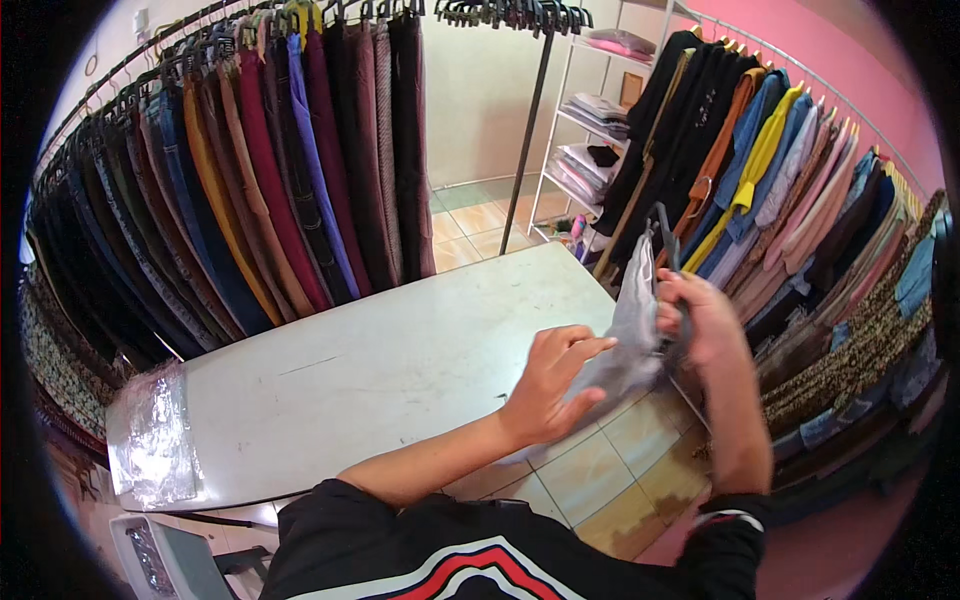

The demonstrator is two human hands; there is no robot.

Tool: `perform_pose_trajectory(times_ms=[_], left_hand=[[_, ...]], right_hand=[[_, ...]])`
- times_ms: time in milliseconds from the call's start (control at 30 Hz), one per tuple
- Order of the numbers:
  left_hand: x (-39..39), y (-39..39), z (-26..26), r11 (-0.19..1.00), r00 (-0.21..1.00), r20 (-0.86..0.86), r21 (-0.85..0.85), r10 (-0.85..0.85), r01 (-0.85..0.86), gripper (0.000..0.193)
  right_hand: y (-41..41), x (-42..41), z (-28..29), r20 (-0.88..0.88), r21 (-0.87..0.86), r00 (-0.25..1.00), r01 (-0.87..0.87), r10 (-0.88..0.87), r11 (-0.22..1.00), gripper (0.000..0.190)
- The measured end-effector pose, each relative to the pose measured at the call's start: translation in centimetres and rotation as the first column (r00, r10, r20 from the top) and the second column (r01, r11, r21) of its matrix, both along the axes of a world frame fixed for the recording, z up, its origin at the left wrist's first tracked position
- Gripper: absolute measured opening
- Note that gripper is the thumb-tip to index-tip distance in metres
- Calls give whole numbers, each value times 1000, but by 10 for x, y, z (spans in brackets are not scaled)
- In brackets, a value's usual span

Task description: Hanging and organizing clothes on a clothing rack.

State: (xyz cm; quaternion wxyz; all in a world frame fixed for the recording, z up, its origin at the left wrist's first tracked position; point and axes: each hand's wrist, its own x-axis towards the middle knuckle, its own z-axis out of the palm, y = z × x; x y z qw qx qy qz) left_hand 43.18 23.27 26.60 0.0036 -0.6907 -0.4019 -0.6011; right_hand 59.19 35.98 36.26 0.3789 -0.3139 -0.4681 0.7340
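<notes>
My right hand (697, 307) grips a dark clothes hanger (666, 236), raised past the right end of a white table. From it hangs a light grey garment (634, 330), blurred along its lower part. My left hand (559, 382) is just left of the cloth with its fingers spread. Its index fingertip is at the garment's edge; whether it touches I cannot tell. Nothing is visible in the left palm. The garment's full shape is hidden by its folds and my left hand.
The white table (360, 375) stretches before me, clear plastic packaging (154, 442) at its left end. Behind it hangs a long rack of trousers (255, 187). On the right is a rack of shirts (772, 180), near white shelves (589, 142). A grey chair (169, 559) stands lower left.
</notes>
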Motion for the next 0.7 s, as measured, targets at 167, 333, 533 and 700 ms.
perform_pose_trajectory(times_ms=[167,333,533,700], left_hand=[[-73,0,-59,912,943,-34,-243,332,-330,26],[-167,-30,-147,704,781,-8,-426,625,-568,15],[-248,-74,-197,522,571,13,-421,821,-741,13],[-278,-93,-209,402,416,82,-477,906,-781,13]], right_hand=[[26,30,79,774,328,610,-152,-173,932,17],[27,21,178,758,648,462,-454,-460,612,26],[15,-54,285,595,787,528,-535,-606,307,26],[42,-144,313,483,813,553,-571,-679,113,25]])
